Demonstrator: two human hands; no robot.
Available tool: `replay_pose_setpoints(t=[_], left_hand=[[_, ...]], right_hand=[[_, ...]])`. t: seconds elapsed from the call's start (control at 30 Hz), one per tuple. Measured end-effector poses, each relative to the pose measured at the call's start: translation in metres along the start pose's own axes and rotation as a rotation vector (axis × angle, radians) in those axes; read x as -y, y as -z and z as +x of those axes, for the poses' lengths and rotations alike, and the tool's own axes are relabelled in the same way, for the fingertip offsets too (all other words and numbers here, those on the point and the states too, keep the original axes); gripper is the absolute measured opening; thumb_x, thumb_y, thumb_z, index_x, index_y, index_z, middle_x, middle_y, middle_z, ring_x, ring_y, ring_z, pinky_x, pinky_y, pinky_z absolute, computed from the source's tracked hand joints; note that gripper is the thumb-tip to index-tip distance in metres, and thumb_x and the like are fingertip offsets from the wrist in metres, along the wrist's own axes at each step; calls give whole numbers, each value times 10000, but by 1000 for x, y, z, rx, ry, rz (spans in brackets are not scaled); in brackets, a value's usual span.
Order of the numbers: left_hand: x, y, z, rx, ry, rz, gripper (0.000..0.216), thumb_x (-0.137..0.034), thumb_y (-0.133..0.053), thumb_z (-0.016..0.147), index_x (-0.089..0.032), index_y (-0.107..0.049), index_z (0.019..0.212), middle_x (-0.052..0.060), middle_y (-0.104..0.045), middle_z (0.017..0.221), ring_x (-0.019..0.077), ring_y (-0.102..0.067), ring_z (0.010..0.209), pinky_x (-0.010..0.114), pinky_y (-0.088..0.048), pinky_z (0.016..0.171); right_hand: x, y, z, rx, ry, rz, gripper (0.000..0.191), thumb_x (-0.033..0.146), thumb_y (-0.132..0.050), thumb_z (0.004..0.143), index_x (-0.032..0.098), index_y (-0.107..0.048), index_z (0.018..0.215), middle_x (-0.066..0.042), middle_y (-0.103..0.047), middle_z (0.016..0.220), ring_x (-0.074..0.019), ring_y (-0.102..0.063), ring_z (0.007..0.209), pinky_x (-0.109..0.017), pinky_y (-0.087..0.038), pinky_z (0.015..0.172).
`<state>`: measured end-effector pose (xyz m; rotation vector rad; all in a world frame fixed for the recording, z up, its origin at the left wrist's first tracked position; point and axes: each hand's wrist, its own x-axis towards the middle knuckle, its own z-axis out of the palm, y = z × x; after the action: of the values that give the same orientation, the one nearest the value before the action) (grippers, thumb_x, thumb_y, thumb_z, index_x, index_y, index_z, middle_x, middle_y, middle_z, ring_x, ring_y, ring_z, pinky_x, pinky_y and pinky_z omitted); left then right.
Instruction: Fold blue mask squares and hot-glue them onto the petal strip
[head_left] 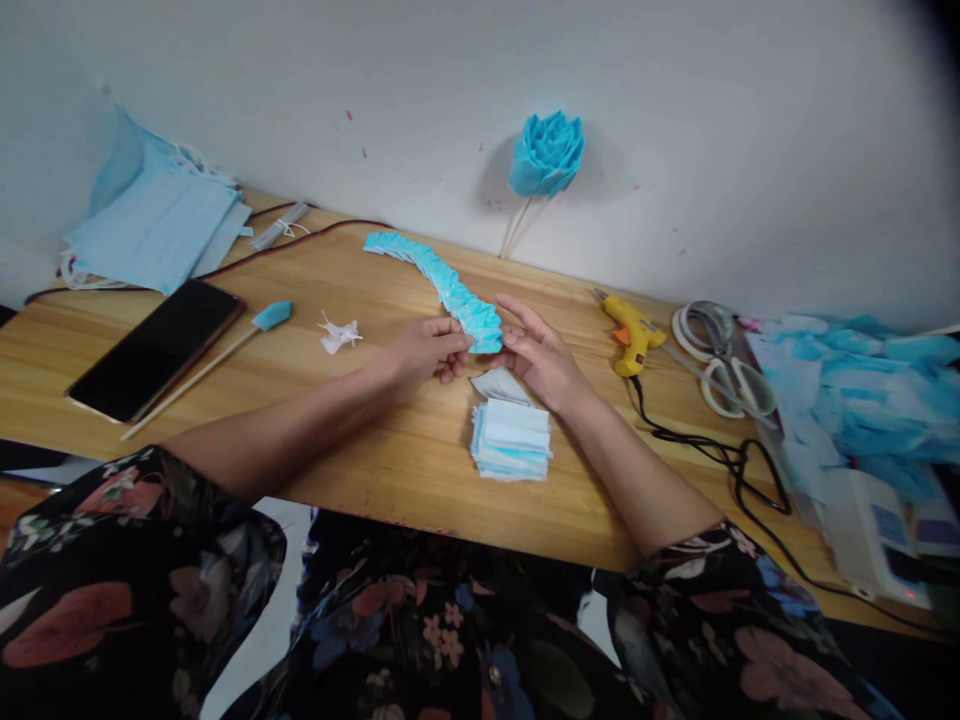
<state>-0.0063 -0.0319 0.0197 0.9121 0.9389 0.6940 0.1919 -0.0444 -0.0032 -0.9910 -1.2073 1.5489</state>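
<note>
A curved row of overlapping folded blue petals (427,262), of face-mask-like fabric, runs across the table. At its near end is a blue folded petal (486,340). The thumb and fingers of my left hand (420,352) are closed on its left lower corner. My right hand (546,362) pinches its right edge, with one finger stretched out above. Just below my hands lies a loose greyish-white piece (501,385), touching a stack of pale blue and white cut squares (511,445).
A blue fabric flower (547,155) on sticks leans against the wall. Right are a yellow glue gun (634,335), scissors (731,385), tape (686,335) and blue scraps (862,400). Left lie masks (157,215), a phone (157,350), a blue-tipped stick (202,375) and a white scrap (340,334).
</note>
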Motion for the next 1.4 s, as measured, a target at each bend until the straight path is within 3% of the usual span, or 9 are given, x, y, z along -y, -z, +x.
replay_pose_setpoints(t=[0.23,0.47,0.97,1.2,1.4], left_hand=[[0,-1,0,-4,4,-2,197,-114,-637,886,-142,-548,713,-14,-586,570,67,-532,459,200,-362,461],[-2,-2,-2,-13,10,10,203,-76,-590,895,-141,-550,707,-14,-583,574,67,-531,458,205,-357,456],[-4,-1,-2,23,52,-22,195,-41,-534,868,-130,-583,701,8,-590,585,87,-548,463,214,-364,446],[-6,11,4,212,139,-54,125,-174,-596,888,-116,-635,784,51,-668,689,113,-597,565,241,-412,537],[-7,20,10,297,217,-145,255,-311,-562,958,-102,-705,925,105,-744,875,151,-665,747,308,-502,761]], right_hand=[[-3,1,2,18,-7,35,625,351,-816,762,315,-576,1339,-5,-713,996,-154,-667,846,-287,-601,700],[-6,2,3,-2,-11,7,650,369,-836,747,298,-575,1339,34,-693,852,-117,-650,698,-261,-569,664],[-1,-1,2,-55,-10,62,619,333,-831,728,279,-599,1299,50,-693,785,-116,-636,673,-265,-543,652],[4,-3,1,-52,-19,116,616,297,-838,704,269,-606,1275,63,-687,756,-110,-628,653,-263,-539,656],[3,-2,1,-37,-7,121,615,314,-843,701,281,-612,1271,44,-711,805,-124,-642,688,-271,-535,662]])
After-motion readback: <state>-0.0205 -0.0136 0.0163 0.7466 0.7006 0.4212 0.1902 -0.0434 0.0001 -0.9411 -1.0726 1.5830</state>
